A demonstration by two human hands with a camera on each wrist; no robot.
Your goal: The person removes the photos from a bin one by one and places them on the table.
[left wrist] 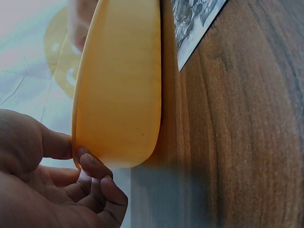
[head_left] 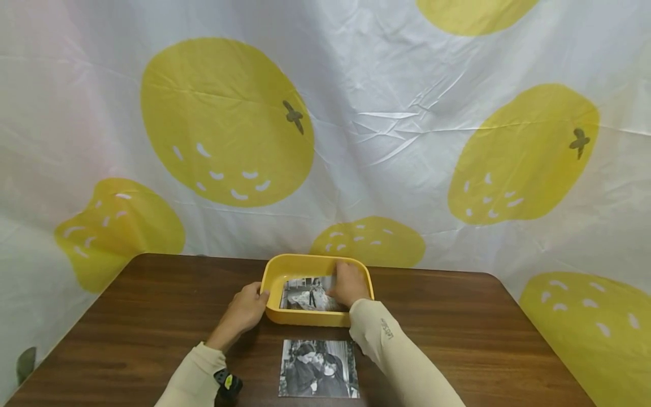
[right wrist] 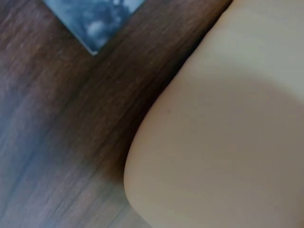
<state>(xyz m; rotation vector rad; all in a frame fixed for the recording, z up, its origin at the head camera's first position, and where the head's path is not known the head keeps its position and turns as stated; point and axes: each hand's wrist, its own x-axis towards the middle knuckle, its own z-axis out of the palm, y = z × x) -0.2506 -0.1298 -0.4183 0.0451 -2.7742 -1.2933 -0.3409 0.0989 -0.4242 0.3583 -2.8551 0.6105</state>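
A yellow rectangular bin (head_left: 307,319) with rounded corners stands on the table. My left hand (head_left: 246,305) pinches its left rim between thumb and fingers, as the left wrist view shows close up with the bin wall (left wrist: 121,85). Inside the bin is a black-and-white photograph (head_left: 310,295) with a standing figure on it. My right hand (head_left: 350,284) reaches into the bin and grips this photograph at its right side, thumb over the print, other fingers partly hidden. A second black-and-white photograph (head_left: 319,370), showing people huddled together, lies on the table in front of the bin.
The brown wood-grain table (head_left: 458,339) reaches back to a white curtain (head_left: 386,169) printed with big yellow fruit. A dark band with a yellow-green mark (head_left: 229,381) is at the left sleeve. The bin's outer wall (right wrist: 223,142) fills much of the right wrist view.
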